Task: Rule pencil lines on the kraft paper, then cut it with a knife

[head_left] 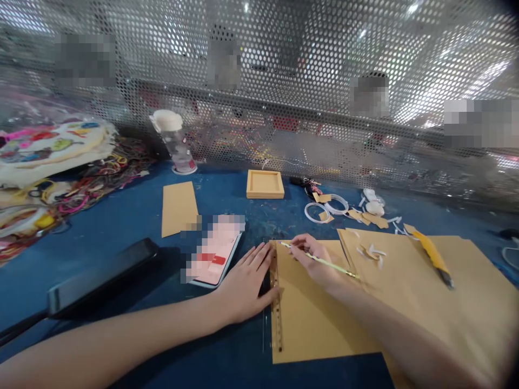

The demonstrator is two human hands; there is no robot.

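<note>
My left hand (245, 283) lies flat with fingers stretched out, pressing a clear ruler (277, 308) along the left edge of a brown card sheet (312, 319). My right hand (314, 259) is closed around a thin yellow-green pencil (328, 263), its tip touching the card's top left corner beside the ruler. A second, larger brown sheet (430, 302) overlaps the first on the right.
A phone (214, 251) lies left of my left hand, with a black case (103, 278) farther left. A yellow utility knife (436, 258), paper scraps (371, 251), tape rings (324, 208), a small wooden tray (265, 184), a card strip (178, 208), a bottle (176, 141) and colourful bands (81, 189) sit around. Perforated metal screen (284, 81) behind.
</note>
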